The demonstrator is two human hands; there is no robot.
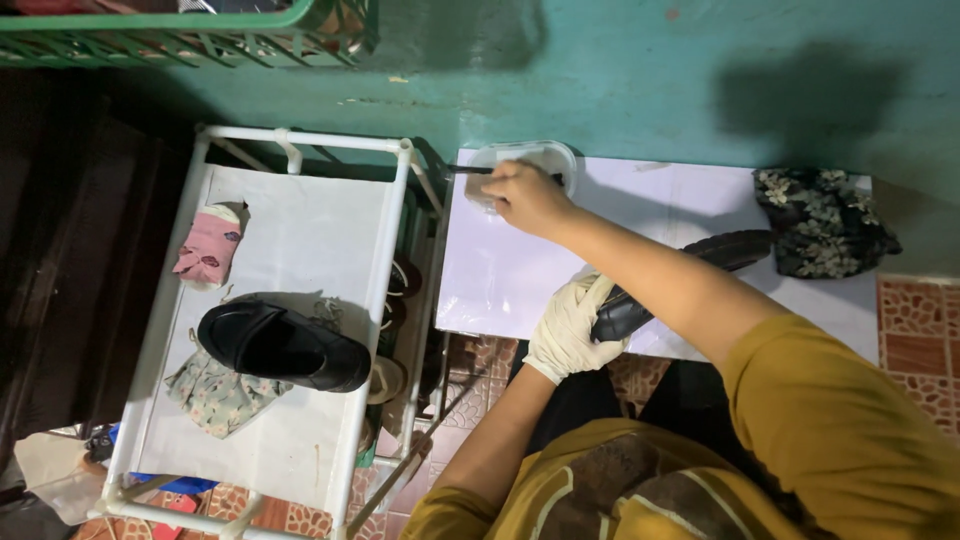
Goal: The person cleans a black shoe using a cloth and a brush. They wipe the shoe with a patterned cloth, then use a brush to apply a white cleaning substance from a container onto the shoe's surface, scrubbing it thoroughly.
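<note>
My left hand (568, 325), in a pale rubber glove, grips a black shoe (727, 248) that lies across the white sheet (500, 275) on the floor. My right arm crosses over the shoe. My bare right hand (525, 195) holds a thin dark-handled brush (468, 170) whose tip reaches into a small clear plastic container (545, 154) at the sheet's far edge. A second black shoe (285, 347) rests on the white shelf rack to the left.
The white rack (300, 215) also carries a pink sock (207, 247) and a floral cloth (215, 395). A dark floral cloth (822, 220) lies at the sheet's right end. Behind stands a green wall (620, 70), with a green basket (180, 35) at top left.
</note>
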